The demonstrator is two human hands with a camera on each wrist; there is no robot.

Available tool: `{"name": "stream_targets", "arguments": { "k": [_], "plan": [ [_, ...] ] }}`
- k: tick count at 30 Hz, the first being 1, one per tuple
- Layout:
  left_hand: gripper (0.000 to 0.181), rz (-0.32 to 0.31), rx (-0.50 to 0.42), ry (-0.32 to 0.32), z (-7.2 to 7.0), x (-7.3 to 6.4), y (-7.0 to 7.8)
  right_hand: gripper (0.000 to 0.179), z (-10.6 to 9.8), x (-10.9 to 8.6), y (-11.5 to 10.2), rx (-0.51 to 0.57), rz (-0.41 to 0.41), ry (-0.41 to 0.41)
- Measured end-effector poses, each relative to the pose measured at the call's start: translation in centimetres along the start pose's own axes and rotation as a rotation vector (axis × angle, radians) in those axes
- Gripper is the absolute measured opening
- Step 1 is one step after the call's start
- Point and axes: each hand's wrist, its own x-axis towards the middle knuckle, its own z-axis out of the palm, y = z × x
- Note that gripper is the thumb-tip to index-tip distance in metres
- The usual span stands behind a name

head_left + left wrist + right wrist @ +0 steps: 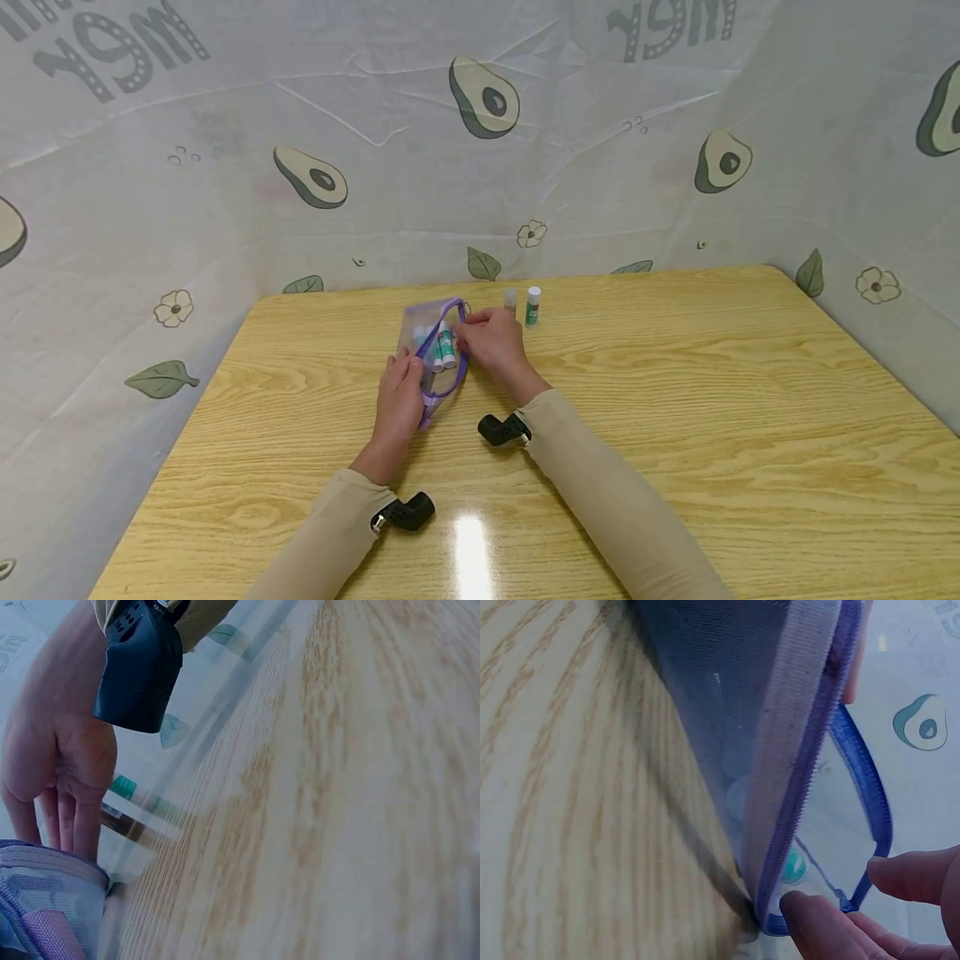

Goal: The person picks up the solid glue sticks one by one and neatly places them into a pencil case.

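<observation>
A mesh zip pouch [416, 321] with purple edging lies on the table, its mouth spread open. Several white-and-green glue sticks [446, 346] are inside. My left hand [401, 392] grips the pouch's near left side, thumb on top. At the far right of the mouth, my right hand [495, 342] pinches the purple zipper edge [866, 772]; its thumb and fingers show beside that edge in the right wrist view. The left wrist view shows the right hand reaching down to the pouch rim [56, 859]. Part of the glue sticks is hidden behind the mesh.
Two more sticks stand upright behind my right hand: a white-and-green glue stick [533, 307] and a clear-capped one [511, 300]. The wood-grain table [712, 400] meets a pale curtain [405, 208] printed with avocados. Black wrist cameras [408, 510] stick out from both sleeves.
</observation>
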Motion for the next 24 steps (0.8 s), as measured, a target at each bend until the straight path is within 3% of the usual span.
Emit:
{"name": "stream_targets", "arguments": {
  "k": [11,24],
  "plan": [
    [0.047,0.001,0.007,-0.006,-0.1,0.0,0.0,0.037,-0.4,-0.2,-1.0,-0.142,-0.191,0.018],
    [0.047,-0.003,-0.012,0.001,0.0,0.0,-0.1,0.036,-2.6,-0.4,-2.6,-0.004,-0.321,-0.005]
  ]
}}
